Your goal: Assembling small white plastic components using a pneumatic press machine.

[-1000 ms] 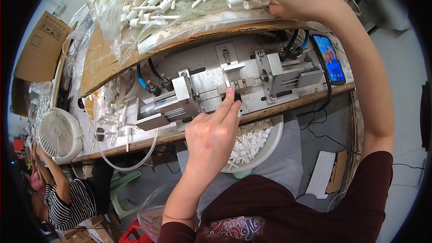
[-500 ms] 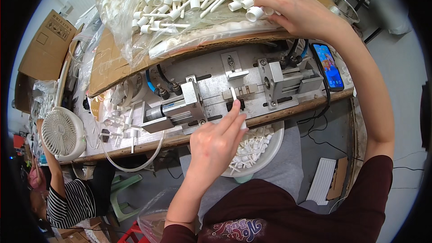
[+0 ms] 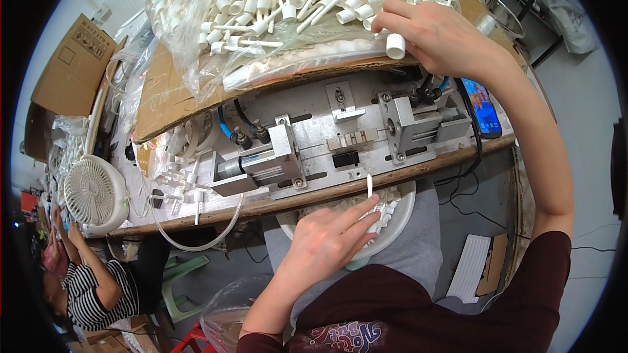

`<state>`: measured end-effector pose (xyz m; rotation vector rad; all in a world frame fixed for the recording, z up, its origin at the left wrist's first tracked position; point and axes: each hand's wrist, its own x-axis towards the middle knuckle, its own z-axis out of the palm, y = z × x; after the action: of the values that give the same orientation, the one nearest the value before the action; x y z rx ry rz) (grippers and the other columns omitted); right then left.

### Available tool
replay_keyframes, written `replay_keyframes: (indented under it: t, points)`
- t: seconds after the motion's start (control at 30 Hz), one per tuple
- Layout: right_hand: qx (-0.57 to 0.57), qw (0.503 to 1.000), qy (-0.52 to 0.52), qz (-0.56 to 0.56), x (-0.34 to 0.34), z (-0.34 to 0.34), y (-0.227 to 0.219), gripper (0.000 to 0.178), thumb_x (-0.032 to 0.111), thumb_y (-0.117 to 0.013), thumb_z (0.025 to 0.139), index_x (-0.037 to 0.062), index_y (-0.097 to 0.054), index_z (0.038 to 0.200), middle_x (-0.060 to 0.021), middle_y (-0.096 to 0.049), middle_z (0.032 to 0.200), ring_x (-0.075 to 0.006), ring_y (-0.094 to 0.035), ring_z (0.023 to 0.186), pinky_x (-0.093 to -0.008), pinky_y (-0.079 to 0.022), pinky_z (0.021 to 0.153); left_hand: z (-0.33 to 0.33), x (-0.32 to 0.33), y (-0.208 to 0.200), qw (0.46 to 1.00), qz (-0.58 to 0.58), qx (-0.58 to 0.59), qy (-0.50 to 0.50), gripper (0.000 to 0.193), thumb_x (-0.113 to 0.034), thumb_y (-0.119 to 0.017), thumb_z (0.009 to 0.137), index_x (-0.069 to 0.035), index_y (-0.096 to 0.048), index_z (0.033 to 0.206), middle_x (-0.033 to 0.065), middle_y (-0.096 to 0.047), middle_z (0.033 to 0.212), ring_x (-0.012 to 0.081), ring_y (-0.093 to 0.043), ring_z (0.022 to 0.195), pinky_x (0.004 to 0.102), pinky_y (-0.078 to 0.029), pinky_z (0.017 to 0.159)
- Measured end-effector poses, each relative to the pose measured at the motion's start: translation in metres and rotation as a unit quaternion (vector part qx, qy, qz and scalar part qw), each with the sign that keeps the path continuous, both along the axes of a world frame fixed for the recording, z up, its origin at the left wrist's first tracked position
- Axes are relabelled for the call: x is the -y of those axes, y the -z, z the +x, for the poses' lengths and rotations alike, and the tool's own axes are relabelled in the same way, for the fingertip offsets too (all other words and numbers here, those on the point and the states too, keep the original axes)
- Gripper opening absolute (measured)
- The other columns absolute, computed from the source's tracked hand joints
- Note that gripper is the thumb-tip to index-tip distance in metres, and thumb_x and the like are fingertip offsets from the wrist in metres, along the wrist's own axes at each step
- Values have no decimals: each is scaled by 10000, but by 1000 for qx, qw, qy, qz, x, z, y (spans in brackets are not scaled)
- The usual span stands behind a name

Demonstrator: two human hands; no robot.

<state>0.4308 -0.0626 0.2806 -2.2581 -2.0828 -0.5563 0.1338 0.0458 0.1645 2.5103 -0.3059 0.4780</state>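
My left hand (image 3: pixel 327 238) is over the white bowl (image 3: pixel 411 212) in my lap. Its fingers are closed on a white plastic stick (image 3: pixel 369 185), whose thin end points up past the fingertips. Several white capped sticks lie in the bowl, partly hidden by this hand. At the front of the heap of white capped sticks (image 3: pixel 288 0), my right hand (image 3: pixel 445 36) grips a white cap (image 3: pixel 396 46), its open end toward me; any stick on it is hidden by the fingers. Between the hands is a metal fixture (image 3: pixel 352 138) with a small slotted block.
Metal clamp units stand left (image 3: pixel 261 160) and right (image 3: pixel 412 124) of the slotted block. The heap rests in clear plastic on a cardboard sheet (image 3: pixel 163 108). A phone (image 3: pixel 481 110) lies at right, a white fan (image 3: pixel 95 193) at left. Another person in a striped shirt (image 3: pixel 98 294) sits at far left.
My left hand has moved from the slotted block toward me, over the bowl, with the stick. My right hand has drawn a capped piece slightly down from the heap's edge.
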Motion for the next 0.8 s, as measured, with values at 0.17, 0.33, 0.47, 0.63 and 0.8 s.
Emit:
replay_keyframes:
  t: [0.17, 0.33, 0.47, 0.63, 0.8]
  points:
    - [80, 995, -19, 51, 2, 7, 8, 219, 22, -630, 870, 29, -571, 1080, -72, -617, 983, -282, -653, 837, -417, -511, 715, -1, 0, -1, 1000, -3, 16, 6, 330, -240, -840, 759, -93, -745, 1039, 34, -723, 1226, 158, -662, 660, 283, -531, 595]
    - [-225, 924, -40, 308, 7, -24, 8, 183, 17, -587, 942, 37, -577, 1123, -16, -545, 887, -162, -559, 735, -325, -452, 664, -5, -2, -5, 997, -41, 55, -20, 495, -305, -894, 692, -42, -740, 1083, 112, -715, 1230, 179, -697, 744, 279, -543, 648]
    - [-637, 701, 7, 321, 12, -81, 24, 100, 136, -542, 1044, 60, -575, 1101, 44, -518, 833, -67, -497, 716, -256, -403, 631, 4, -6, -25, 982, -62, 157, -83, 700, -280, -936, 644, 48, -688, 1211, 246, -664, 1264, 300, -690, 1042, 347, -574, 825]
    - [-857, 473, 35, 202, 23, -135, 65, 128, 177, -535, 1061, 77, -548, 1140, 52, -488, 809, -35, -436, 677, -199, -338, 594, 18, -1, -32, 971, -70, 205, -98, 550, -132, -906, 679, 33, -711, 1166, 191, -699, 1167, 273, -700, 1003, 348, -585, 799]
    - [-835, 505, 46, 214, 33, -147, 73, 142, 145, -507, 1065, 39, -545, 1151, -28, -549, 996, -45, -401, 695, -201, -355, 618, 10, 0, -26, 976, -82, 182, -85, 335, -5, -819, 751, 6, -746, 1078, 116, -698, 1026, 234, -709, 842, 329, -581, 686]
